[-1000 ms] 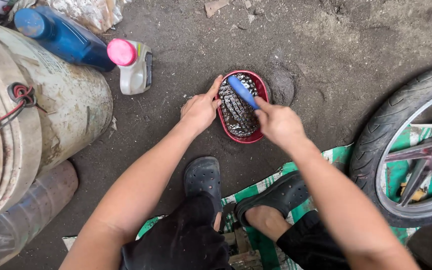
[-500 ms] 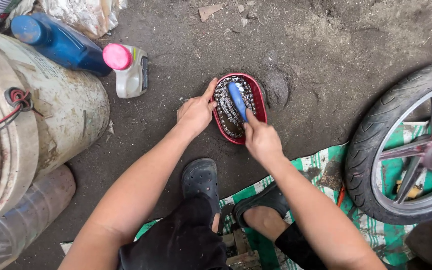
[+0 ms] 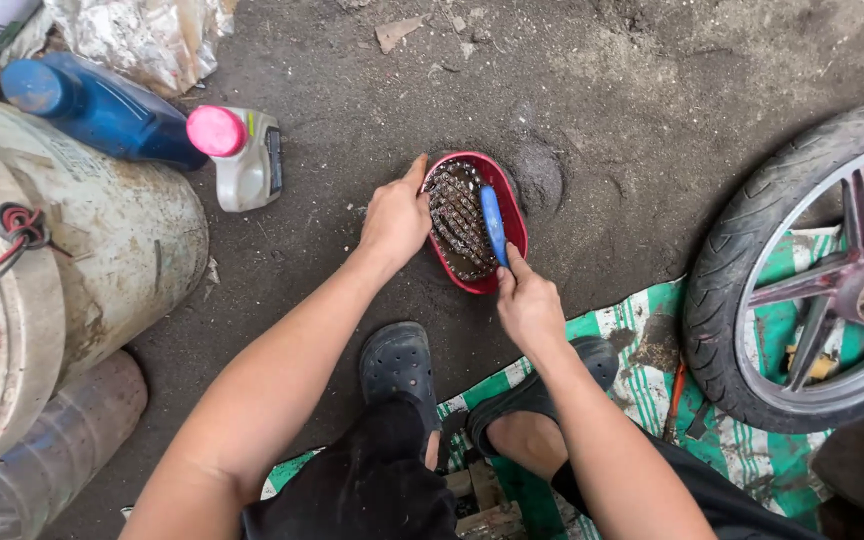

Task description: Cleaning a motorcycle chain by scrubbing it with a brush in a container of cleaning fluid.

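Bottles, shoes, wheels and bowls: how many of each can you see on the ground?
Bottles: 2, the blue bottle and the white bottle with a pink cap
Black shoes: 2, left shoe and right shoe
Wheels: 1, the wheel
Bowls: 1, the red bowl
Total: 6

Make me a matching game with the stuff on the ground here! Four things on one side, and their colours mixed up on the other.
Things:
1. brush handle
2. oval basin with the chain
3. cap of the white jug
4. clog on the foot

Colours:
A. pink
B. black
C. blue
D. red

Pairs: 1-C, 2-D, 3-A, 4-B. The right hand holds the brush handle; the left hand grips the basin's rim.
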